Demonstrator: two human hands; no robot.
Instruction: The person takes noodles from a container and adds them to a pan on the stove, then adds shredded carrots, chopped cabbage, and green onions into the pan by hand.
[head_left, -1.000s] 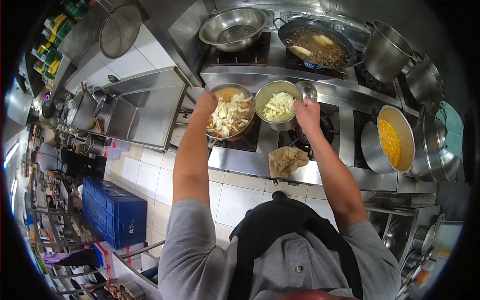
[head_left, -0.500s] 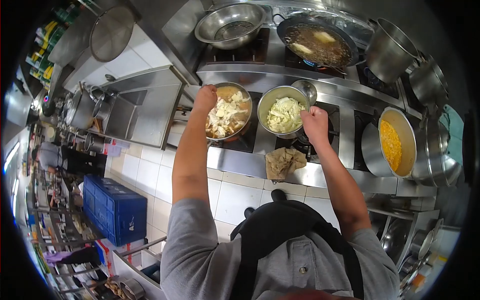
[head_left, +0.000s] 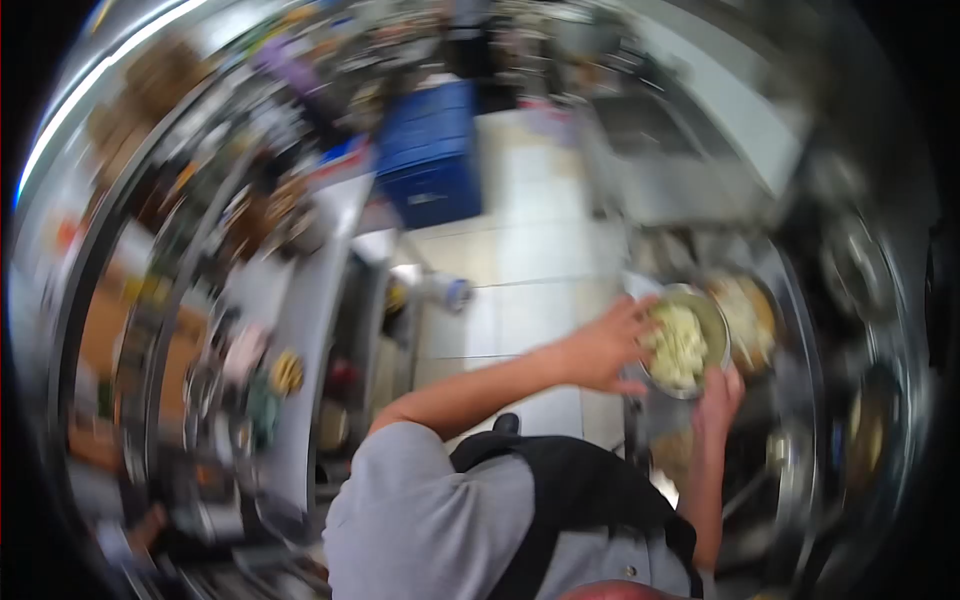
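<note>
My right hand (head_left: 718, 400) grips the near rim of a round metal bowl (head_left: 722, 335). Inside the bowl lies pale green chopped cabbage (head_left: 678, 345). My left hand (head_left: 608, 348) is at the bowl's left side with fingers spread; the fingertips reach the rim, and whether they touch the cabbage I cannot tell. Just beyond the bowl, on the stove, sits a pan of food with pale pieces in it (head_left: 748, 325), partly covered by the bowl. Motion blurs much of the view.
A blue plastic crate (head_left: 425, 155) stands on the tiled floor (head_left: 535, 255) ahead. Toward the upper right is a steel sink counter (head_left: 690, 185). On the left runs a steel worktable (head_left: 315, 300) beside crowded shelves. A wok (head_left: 868, 425) shows blurred at the right.
My view has swung left, toward the worktable and crate. My left hand has left the pan and come to the bowl, its fingers now spread. The right hand still holds the bowl.
</note>
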